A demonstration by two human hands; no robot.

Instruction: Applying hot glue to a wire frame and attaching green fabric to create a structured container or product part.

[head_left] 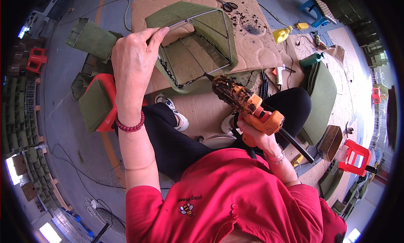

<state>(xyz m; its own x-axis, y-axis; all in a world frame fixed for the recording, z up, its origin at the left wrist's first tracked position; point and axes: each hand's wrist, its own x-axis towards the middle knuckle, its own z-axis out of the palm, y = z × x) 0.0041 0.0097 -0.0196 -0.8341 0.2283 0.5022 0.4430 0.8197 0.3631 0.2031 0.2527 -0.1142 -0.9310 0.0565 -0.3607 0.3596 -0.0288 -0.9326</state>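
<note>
On the cardboard-covered work surface (256,51) in front of me lies a green felt-like basket piece with a metal wire frame (192,55) set in it. My left hand (135,60) is closed in a pinch on the frame's upper left edge. Black glue streaks the inner edges of the green fabric (181,9). My right hand (260,137) grips an orange hot glue gun (240,97), its barrel caked in dark residue. The nozzle points at the frame's lower edge; whether it touches cannot be told. A black glue stick (296,146) sticks out behind the gun.
Scissors (229,6) lie at the far edge beside black glue crumbs. To the right are a yellow bottle (282,34), a green bottle (311,60), a white-handled tool (278,74) and stacked green panels (322,106). Green pieces (94,38) and a red stool (108,81) stand left.
</note>
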